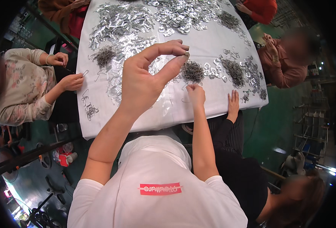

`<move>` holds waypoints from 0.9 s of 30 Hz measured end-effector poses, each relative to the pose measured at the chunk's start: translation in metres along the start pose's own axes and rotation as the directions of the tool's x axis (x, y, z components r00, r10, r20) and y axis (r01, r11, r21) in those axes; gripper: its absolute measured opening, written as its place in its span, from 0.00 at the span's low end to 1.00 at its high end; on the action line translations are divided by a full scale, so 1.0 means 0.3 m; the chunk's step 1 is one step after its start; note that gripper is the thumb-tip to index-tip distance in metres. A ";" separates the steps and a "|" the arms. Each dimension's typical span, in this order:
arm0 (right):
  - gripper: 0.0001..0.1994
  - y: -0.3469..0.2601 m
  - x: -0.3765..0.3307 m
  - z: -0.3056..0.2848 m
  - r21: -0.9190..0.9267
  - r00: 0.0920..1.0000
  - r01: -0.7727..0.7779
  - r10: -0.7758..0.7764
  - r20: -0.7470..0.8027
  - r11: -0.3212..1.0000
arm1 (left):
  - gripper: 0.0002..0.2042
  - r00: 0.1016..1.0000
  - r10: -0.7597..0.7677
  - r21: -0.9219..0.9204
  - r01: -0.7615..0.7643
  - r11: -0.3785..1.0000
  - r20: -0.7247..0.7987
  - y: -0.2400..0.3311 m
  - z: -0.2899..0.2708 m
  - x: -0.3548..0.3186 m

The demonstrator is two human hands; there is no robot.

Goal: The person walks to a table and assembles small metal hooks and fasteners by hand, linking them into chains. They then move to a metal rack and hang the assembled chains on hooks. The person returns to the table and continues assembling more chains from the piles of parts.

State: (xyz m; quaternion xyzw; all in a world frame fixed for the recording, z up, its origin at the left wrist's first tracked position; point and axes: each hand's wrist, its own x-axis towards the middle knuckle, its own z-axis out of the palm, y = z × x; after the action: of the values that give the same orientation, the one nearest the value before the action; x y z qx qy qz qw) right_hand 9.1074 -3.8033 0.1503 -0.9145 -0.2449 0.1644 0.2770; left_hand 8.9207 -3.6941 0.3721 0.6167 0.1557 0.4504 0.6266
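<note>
My left hand (147,72) is raised over the table, thumb and fingers closed in a pinch. Between the fingertips sits a small metal piece (187,54), mostly covered, so its full shape is hidden. Lower and to the right, my right hand (196,95) is closed just above the cloth near the table's front edge. A thin bent wire (184,87) shows beside its fingertips, and it seems to be pinched there. Just beyond that hand lies a dark heap of wire hooks (193,72), with several flat silver buckles (215,71) to its right.
The white-covered table (213,102) bears large piles of silver metal pieces (118,22) and another wire heap (233,73). A person at the left (22,87) handles small parts. Other people sit at the right, and a neighbour's hand (233,104) rests on the front edge.
</note>
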 end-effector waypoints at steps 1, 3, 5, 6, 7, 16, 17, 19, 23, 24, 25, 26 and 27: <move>0.12 0.021 0.019 0.050 -0.086 0.998 -0.059 0.059 0.001 0.995 | 0.06 1.000 0.001 0.007 -0.001 1.000 -0.008 0.001 -0.006 -0.001; 0.14 0.041 0.045 0.131 -0.198 0.996 -0.078 0.069 -0.052 0.977 | 0.06 1.000 0.013 0.036 -0.012 0.999 -0.014 0.006 -0.019 -0.003; 0.15 0.042 0.061 0.179 -0.261 0.997 -0.066 0.056 -0.047 0.963 | 0.06 0.999 0.028 0.048 -0.027 0.998 -0.017 0.013 -0.029 -0.007; 0.16 0.036 0.068 0.189 -0.289 0.998 -0.055 0.041 -0.054 0.956 | 0.06 0.999 0.030 0.056 -0.028 0.998 -0.019 0.017 -0.033 -0.009; 0.16 0.029 0.071 0.188 -0.318 0.998 -0.060 0.054 -0.026 0.946 | 0.06 1.000 -0.006 0.038 0.007 0.999 -0.029 0.020 -0.037 -0.012; 0.06 -0.253 -0.106 -0.176 0.848 0.937 -0.091 -0.244 0.251 0.522 | 0.06 0.996 -0.080 0.047 0.082 0.996 -0.025 0.019 -0.070 -0.035; 0.06 -0.315 -0.146 -0.229 0.888 0.923 -0.016 -0.334 0.190 0.460 | 0.06 0.998 -0.058 0.064 0.059 0.996 -0.019 0.021 -0.073 -0.037; 0.05 -0.427 -0.228 -0.325 0.941 0.870 0.103 -0.487 0.072 0.323 | 0.07 0.999 -0.047 0.104 0.049 0.993 -0.019 0.026 -0.075 -0.041; 0.03 -0.576 -0.329 -0.421 0.964 0.763 0.217 -0.643 -0.070 0.153 | 0.07 0.999 -0.038 0.085 0.040 0.996 -0.019 0.037 -0.075 -0.051; 0.02 -0.595 -0.340 -0.428 0.964 0.745 0.231 -0.661 -0.087 0.133 | 0.08 0.999 -0.038 0.097 0.039 0.994 -0.016 0.039 -0.075 -0.054; 0.02 -0.607 -0.347 -0.429 0.960 0.740 0.244 -0.666 -0.094 0.136 | 0.08 0.999 -0.035 0.108 0.036 0.994 -0.012 0.042 -0.075 -0.057; 0.02 -0.613 -0.351 -0.427 0.956 0.736 0.257 -0.669 -0.100 0.140 | 0.08 1.000 -0.027 0.119 0.028 0.992 -0.007 0.044 -0.076 -0.061; 0.02 -0.616 -0.352 -0.422 0.953 0.732 0.277 -0.669 -0.126 0.123 | 0.08 1.000 -0.028 0.126 0.029 0.992 -0.008 0.047 -0.076 -0.064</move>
State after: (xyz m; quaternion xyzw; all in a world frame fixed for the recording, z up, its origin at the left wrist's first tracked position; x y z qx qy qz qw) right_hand 9.0094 -3.7797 0.3765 -0.4002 -0.4273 0.3271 0.7418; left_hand 8.8878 -3.6965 0.3737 0.6513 0.1947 0.4324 0.5923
